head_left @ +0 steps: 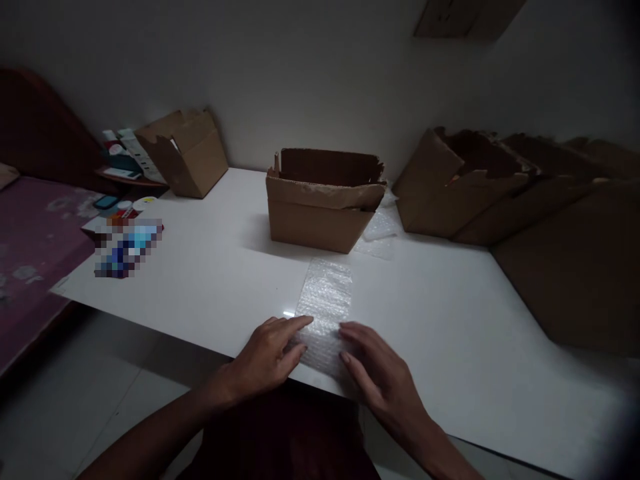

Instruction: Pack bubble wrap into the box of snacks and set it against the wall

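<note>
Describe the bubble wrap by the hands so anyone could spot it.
On the white table, find the open cardboard box near the middle. The bubble wrap lies in front of it, running toward the table's near edge. Unlike the second piece right of the box, it lies between left hand and right hand.

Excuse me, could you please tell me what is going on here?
A person has both hands at a sheet of bubble wrap lying on a white table, the left hand at its left edge and the right hand at its right. Just beyond stands an open cardboard box, with more clear wrap to its right. Other cardboard boxes stand farther off to either side.
</note>
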The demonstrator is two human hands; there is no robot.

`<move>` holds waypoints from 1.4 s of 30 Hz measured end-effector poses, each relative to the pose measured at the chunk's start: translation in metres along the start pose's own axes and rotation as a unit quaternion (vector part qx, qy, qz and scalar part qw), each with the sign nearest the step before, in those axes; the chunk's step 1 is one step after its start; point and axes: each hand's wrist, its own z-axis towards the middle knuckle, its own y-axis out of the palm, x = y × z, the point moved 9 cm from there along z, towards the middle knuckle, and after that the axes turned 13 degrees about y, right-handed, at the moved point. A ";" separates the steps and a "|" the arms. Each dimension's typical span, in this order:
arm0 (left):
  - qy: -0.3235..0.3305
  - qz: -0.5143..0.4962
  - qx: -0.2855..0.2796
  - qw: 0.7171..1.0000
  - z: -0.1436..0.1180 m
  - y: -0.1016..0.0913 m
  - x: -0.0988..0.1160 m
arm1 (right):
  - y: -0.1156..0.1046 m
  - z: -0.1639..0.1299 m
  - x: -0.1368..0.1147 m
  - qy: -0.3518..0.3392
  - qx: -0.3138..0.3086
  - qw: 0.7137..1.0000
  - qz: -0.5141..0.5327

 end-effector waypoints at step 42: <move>-0.183 -0.557 0.259 0.768 -0.004 0.024 -0.019 | 0.021 0.029 0.019 0.173 -0.159 0.934 0.269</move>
